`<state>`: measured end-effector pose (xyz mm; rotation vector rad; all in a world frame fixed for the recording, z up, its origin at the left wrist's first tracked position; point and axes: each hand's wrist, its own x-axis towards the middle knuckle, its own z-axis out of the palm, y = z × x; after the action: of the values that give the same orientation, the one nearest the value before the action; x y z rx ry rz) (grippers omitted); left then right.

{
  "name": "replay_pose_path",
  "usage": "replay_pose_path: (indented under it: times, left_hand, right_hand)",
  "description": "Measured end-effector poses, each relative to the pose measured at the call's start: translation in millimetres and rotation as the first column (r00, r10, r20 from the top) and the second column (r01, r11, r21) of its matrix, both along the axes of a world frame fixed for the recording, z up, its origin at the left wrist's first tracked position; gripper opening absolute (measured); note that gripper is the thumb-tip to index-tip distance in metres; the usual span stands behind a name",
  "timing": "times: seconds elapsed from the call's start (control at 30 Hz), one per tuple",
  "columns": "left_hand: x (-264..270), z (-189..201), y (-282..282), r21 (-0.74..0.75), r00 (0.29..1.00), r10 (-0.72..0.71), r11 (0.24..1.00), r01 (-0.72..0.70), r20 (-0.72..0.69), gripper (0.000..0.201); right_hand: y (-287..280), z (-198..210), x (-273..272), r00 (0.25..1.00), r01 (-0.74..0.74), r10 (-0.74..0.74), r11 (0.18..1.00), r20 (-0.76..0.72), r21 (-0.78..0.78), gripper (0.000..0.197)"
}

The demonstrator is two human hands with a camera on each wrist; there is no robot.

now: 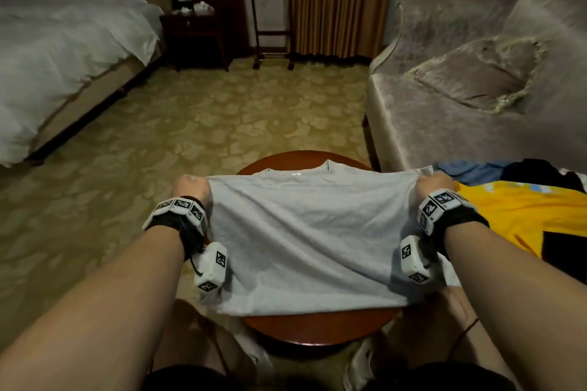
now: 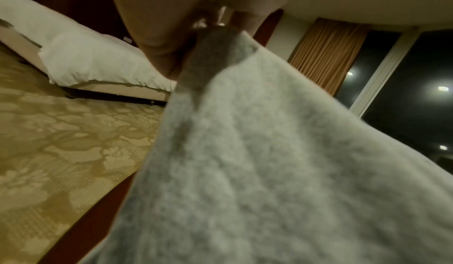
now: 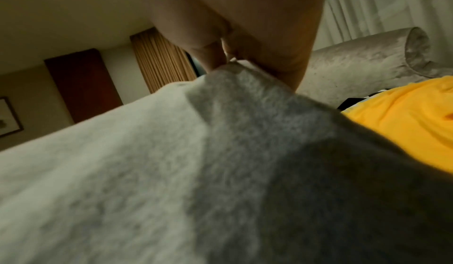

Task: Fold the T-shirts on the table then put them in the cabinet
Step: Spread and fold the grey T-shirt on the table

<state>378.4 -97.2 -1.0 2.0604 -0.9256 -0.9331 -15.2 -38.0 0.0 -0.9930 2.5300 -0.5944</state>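
A light grey T-shirt [image 1: 311,238] is stretched over the small round wooden table [image 1: 317,330], its collar at the far side. My left hand [image 1: 190,189] pinches the shirt's far left corner, and my right hand [image 1: 433,184] pinches its far right corner. Both hold the cloth taut and slightly lifted. In the left wrist view the grey T-shirt [image 2: 257,161] bunches between my curled fingers [image 2: 161,35]. The right wrist view shows the same grey T-shirt [image 3: 171,171] gripped by my right hand [image 3: 235,55].
A yellow T-shirt [image 1: 514,216] with dark and blue clothes [image 1: 463,170] lies on the sofa [image 1: 444,124] at the right. A bed [image 1: 63,57] stands at the left, a dark nightstand [image 1: 193,38] and curtains [image 1: 330,0] at the back. Patterned carpet [image 1: 206,117] lies between them.
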Motion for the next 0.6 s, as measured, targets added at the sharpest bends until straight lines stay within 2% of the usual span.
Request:
replay_pose_path:
  times: [0.03, 0.1, 0.13, 0.23, 0.4, 0.47, 0.53, 0.6]
  left_hand:
    - [3, -4, -5, -0.024, 0.999, 0.017, 1.000, -0.018, -0.028, 0.030]
    - [4, -9, -23, -0.076, 0.995, 0.030, 0.997, -0.023, 0.091, 0.030]
    - [4, -8, -34, -0.079, 0.993, 0.045, 0.996, -0.037, 0.108, 0.030]
    - [-2, -2, -60, -0.063, 0.967, -0.027, 0.997, 0.045, 0.254, 0.033]
    - [-8, -19, -111, -0.051, 0.948, -0.042, 0.997, 0.062, 0.316, 0.039]
    - [-7, -34, -123, -0.037, 0.957, 0.007, 0.999, 0.004, 0.292, 0.054]
    - [-7, -51, -123, 0.041, 0.944, -0.009, 0.999, -0.005, 0.329, 0.071]
    - [-6, -62, -117, 0.072, 0.926, -0.055, 0.997, 0.030, 0.375, 0.073]
  right_hand:
    - [-9, -1, 0, 1.000, -0.016, 0.016, 1.000, -0.005, 0.000, 0.038]
    - [-29, -1, -1, 0.996, 0.032, -0.029, 0.999, 0.084, -0.029, 0.036]
    - [-36, -1, -2, 0.996, 0.033, -0.028, 0.998, 0.088, -0.058, 0.036]
    - [-72, -8, -7, 0.991, 0.021, -0.001, 0.989, 0.133, -0.144, 0.033]
    - [-123, -21, -2, 0.979, -0.058, 0.099, 0.973, 0.178, -0.223, 0.034]
    - [-133, -34, -1, 0.975, -0.087, 0.124, 0.976, 0.181, -0.200, 0.043]
    - [-135, -50, 2, 0.968, -0.099, 0.128, 0.985, 0.218, -0.138, 0.052]
    - [-130, -62, 3, 0.967, -0.132, 0.145, 0.988, 0.208, -0.076, 0.055]
